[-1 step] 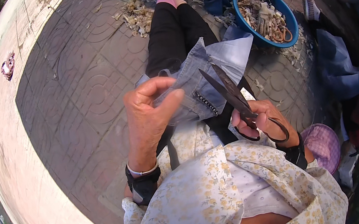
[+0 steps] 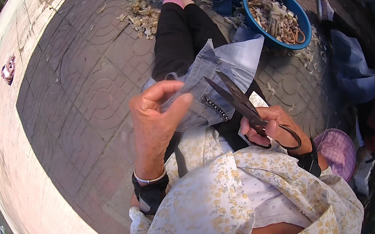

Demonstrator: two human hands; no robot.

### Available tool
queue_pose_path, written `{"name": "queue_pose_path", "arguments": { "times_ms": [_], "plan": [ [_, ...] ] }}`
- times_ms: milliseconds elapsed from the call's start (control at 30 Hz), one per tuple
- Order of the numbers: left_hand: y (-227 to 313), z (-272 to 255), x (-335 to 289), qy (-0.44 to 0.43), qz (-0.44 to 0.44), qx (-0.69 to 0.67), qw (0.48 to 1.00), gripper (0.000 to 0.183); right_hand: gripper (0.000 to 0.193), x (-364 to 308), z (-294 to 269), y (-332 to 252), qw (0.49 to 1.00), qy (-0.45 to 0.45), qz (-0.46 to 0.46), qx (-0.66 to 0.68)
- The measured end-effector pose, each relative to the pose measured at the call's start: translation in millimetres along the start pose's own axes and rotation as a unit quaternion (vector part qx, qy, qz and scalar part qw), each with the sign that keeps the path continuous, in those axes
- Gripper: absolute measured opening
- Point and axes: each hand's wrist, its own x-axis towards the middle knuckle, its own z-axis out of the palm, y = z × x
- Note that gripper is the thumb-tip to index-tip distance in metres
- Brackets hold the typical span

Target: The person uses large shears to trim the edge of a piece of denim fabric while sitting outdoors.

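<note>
Dark metal scissors (image 2: pixel 245 107) pointed away, long axis slanting left
Right hand (image 2: pixel 272 114) gripped 'em; left hand (image 2: pixel 152 118), honestly couldn't tell.

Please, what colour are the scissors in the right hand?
The scissors are dark brown, nearly black; the head view shows this best.

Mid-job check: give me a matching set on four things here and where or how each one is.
1. Scissors
2. Denim piece
3. Basin
4. Shirt

A. Blue, holding pale scraps
B. White with yellow flowers
C. In the right hand, blades apart
D. Across the lap

Pairs: 1-C, 2-D, 3-A, 4-B.
</note>
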Motion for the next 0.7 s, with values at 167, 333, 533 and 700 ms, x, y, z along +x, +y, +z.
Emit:
{"name": "queue_pose_path", "arguments": {
  "times_ms": [167, 333, 533, 700],
  "plan": [
    [-2.6, 6.4, 0.1, 0.0, 0.008, -0.04, 0.999, 0.015, 0.055, -1.1, 2.7, -5.3, 0.999, -0.025, 0.034, 0.032],
    [-4.3, 5.2, 5.8, -0.012, 0.002, -0.021, 1.0, 0.017, 0.053, 5.1, -0.6, -9.6, 0.998, -0.045, 0.042, 0.004],
    [-4.7, 5.3, 6.5, -0.017, 0.006, -0.007, 1.0, 0.015, 0.053, 5.2, 0.3, -10.0, 0.998, -0.04, 0.051, -0.004],
    [-1.5, 6.4, 6.3, -0.019, 0.001, -0.009, 1.0, 0.015, 0.053, 4.4, 0.4, -11.0, 0.997, -0.036, 0.069, -0.001]
  ]
}}
